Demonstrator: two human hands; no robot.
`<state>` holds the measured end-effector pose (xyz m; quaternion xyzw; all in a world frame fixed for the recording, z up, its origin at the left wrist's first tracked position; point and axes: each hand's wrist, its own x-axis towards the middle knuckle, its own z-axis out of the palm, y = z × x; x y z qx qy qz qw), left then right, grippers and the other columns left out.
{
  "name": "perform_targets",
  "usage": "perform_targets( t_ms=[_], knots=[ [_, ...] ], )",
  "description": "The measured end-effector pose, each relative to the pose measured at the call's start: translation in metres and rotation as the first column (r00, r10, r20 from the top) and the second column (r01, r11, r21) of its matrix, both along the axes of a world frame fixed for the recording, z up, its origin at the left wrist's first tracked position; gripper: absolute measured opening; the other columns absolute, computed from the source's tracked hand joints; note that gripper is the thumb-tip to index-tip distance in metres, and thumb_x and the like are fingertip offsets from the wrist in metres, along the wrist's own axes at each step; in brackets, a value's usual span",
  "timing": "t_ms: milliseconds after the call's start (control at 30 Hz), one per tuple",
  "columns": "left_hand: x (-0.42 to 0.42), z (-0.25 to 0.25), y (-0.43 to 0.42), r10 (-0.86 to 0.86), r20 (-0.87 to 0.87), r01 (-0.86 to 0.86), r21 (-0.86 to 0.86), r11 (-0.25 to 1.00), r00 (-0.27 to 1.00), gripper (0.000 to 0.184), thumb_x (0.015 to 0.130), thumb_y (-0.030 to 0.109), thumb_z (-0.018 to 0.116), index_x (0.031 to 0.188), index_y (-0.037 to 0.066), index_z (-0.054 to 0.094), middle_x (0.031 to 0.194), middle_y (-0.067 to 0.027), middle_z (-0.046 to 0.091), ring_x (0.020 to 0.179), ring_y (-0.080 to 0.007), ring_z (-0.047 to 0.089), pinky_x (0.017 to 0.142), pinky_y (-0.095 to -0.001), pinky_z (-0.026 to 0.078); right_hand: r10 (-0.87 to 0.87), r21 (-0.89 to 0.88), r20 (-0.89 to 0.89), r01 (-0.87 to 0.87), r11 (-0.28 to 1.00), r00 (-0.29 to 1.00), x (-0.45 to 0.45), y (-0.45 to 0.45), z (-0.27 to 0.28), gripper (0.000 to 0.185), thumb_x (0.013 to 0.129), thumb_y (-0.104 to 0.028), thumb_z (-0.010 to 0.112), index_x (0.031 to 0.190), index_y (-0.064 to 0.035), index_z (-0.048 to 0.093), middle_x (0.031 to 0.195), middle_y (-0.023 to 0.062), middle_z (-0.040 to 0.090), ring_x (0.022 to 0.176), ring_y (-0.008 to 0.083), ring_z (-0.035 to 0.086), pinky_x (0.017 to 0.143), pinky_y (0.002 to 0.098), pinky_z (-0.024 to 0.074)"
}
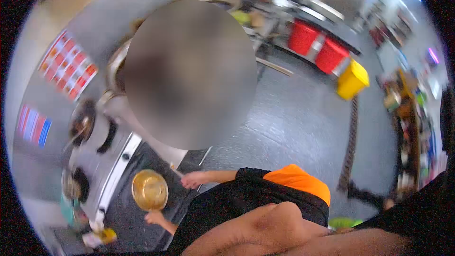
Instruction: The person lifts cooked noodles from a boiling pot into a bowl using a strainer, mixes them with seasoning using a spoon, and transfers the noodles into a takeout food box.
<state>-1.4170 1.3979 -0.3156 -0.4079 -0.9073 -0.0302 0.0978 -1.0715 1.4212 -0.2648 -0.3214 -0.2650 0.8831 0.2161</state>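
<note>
At the lower left of the head view, my left hand [154, 217] is closed at the near rim of a round, gold-coloured metal bowl [150, 189]. The bowl is over a dark counter [128, 225], and its contents are too blurred to make out. My right hand [193, 179], up and to the right of the bowl, is wrapped round a thin, light-coloured stick-like utensil [176, 171]. Its tip points away from me, apart from the bowl; what kind of utensil it is I cannot tell.
Beyond the counter runs a cooking range [116, 168] with a dark wok [83, 122] on it. Red bins [303, 38] and a yellow bin [353, 79] stand across the grey floor [289, 118]. Loaded shelves [412, 128] line the right. A blurred grey disc hides the upper middle.
</note>
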Motion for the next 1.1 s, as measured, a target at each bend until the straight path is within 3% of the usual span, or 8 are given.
perform_targets(
  t_ms=[133, 200, 367, 500, 600, 667, 733, 1100],
  knots=[
    [0.137, 0.177, 0.07, -0.078, -0.187, 0.175, 0.582, 0.794, 0.979, 0.03, 0.086, 0.019, 0.047, 0.11, 0.0, 0.045, 0.105, -0.0152, 0.048, 0.096, -0.0302, 0.051, 0.077, -0.0408, 0.045, -0.113, 0.275, 0.505, -0.036, 0.961, 0.856, 0.105, -0.082, -0.011, 0.043, 0.085, -0.04, 0.048, 0.115, -0.0085, 0.051, 0.104, 0.0055, 0.059, 0.087, 0.016, 0.056, 0.075, 0.0322, 0.0451],
    [0.204, 0.194, 0.095, -0.445, -0.087, 0.386, 0.661, 0.643, 0.891, 0.031, 0.087, 0.016, 0.046, 0.112, -0.001, 0.043, 0.109, -0.0169, 0.045, 0.101, -0.0321, 0.048, 0.084, -0.0421, 0.04, -0.408, 0.023, 0.48, 0.454, 0.891, 0.777, 0.161, -0.143, -0.036, 0.043, 0.086, -0.037, 0.045, 0.116, -0.0079, 0.05, 0.104, 0.0061, 0.06, 0.087, 0.0181, 0.058, 0.074, 0.0329, 0.0452],
    [0.428, 0.206, 0.051, -0.996, 0.089, 0.614, 0.787, 0.06, -0.017, 0.034, 0.087, 0.01, 0.045, 0.116, -0.005, 0.037, 0.117, -0.0212, 0.039, 0.11, -0.0347, 0.039, 0.096, -0.0429, 0.029, -0.823, 0.033, 0.568, 0.999, 0.0, -0.019, 0.267, -0.311, -0.067, 0.038, 0.086, -0.031, 0.042, 0.116, -0.0091, 0.049, 0.103, 0.0087, 0.061, 0.083, 0.0207, 0.06, 0.072, 0.0326, 0.0441],
    [0.583, 0.153, -0.097, -0.526, 0.631, 0.724, 0.688, 0.042, -0.57, 0.033, 0.087, 0.011, 0.046, 0.115, -0.004, 0.038, 0.113, -0.0205, 0.043, 0.108, -0.0337, 0.042, 0.096, -0.0397, 0.029, -0.778, -0.056, 0.527, 0.899, -0.434, -0.342, 0.297, -0.479, -0.139, 0.035, 0.085, -0.031, 0.041, 0.11, -0.0079, 0.051, 0.1, 0.0109, 0.061, 0.078, 0.0195, 0.061, 0.071, 0.0294, 0.0441],
    [0.685, 0.044, -0.212, -0.403, 0.773, 0.862, 0.362, -0.354, -0.49, 0.04, 0.084, 0.021, 0.052, 0.114, -0.004, 0.043, 0.112, -0.0239, 0.046, 0.109, -0.0357, 0.043, 0.095, -0.0409, 0.032, -0.738, -0.091, 0.567, 0.864, -0.496, -0.364, 0.283, -0.603, -0.182, 0.033, 0.085, -0.029, 0.041, 0.106, -0.0046, 0.05, 0.091, 0.0107, 0.06, 0.081, 0.0197, 0.059, 0.069, 0.0291, 0.0461],
    [0.734, -0.022, -0.272, -0.489, 0.762, 0.822, 0.098, -0.562, -0.425, 0.044, 0.083, 0.026, 0.053, 0.113, -0.004, 0.044, 0.111, -0.0248, 0.048, 0.108, -0.0362, 0.044, 0.093, -0.0411, 0.034, -0.652, 0.361, 0.442, 0.788, -0.499, -0.616, 0.269, -0.676, -0.233, 0.032, 0.087, -0.026, 0.036, 0.106, -0.0037, 0.048, 0.097, 0.016, 0.059, 0.087, 0.0253, 0.059, 0.071, 0.0347, 0.0471],
    [0.765, -0.059, -0.294, -0.557, 0.758, 0.689, -0.204, -0.695, -0.338, 0.044, 0.084, 0.028, 0.05, 0.113, -0.004, 0.045, 0.11, -0.024, 0.049, 0.106, -0.0357, 0.045, 0.093, -0.041, 0.034, -0.574, -0.083, 0.535, 0.637, -0.766, -0.62, 0.273, -0.705, -0.146, 0.028, 0.087, -0.025, 0.036, 0.1, -0.0044, 0.05, 0.097, 0.0123, 0.06, 0.086, 0.0225, 0.059, 0.067, 0.0312, 0.0463],
    [1.04, -0.104, -0.552, -0.578, 0.744, 0.208, -0.54, -0.815, -0.335, 0.048, 0.087, 0.037, 0.036, 0.114, -0.002, 0.048, 0.101, -0.0198, 0.055, 0.097, -0.0333, 0.051, 0.089, -0.0408, 0.038, -0.396, -0.167, 0.798, 0.465, -0.869, -0.455, 0.331, -0.879, -0.164, 0.027, 0.08, -0.028, 0.052, 0.094, -0.0063, 0.058, 0.085, 0.0089, 0.064, 0.076, 0.0212, 0.062, 0.057, 0.0323, 0.0458]
  ],
)
